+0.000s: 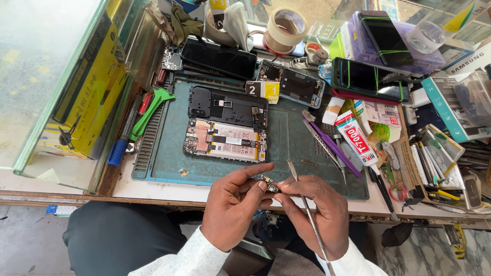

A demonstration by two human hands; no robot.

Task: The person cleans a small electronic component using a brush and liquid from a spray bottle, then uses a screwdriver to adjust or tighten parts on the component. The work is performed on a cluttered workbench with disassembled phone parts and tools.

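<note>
Cluttered repair worktop [169, 191], teal mat [286, 138] lying centre. Opened phone [226, 140] resting face-down on mat, battery exposed. Left hand [232, 204] pinching small circuit part [267, 180] near worktop edge, steadying it. Right hand [314, 212] gripping thin metal tool [307, 212] pen-style, fingertips also bracing part. Purple tweezers [332, 145], glue tube [356, 139] waiting within reach at right.

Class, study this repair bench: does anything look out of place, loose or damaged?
A small loose part lies alone at the green mat's front-left corner, away from the opened phone. The phone is open with its battery exposed, and its black inner cover lies beside it.
</note>
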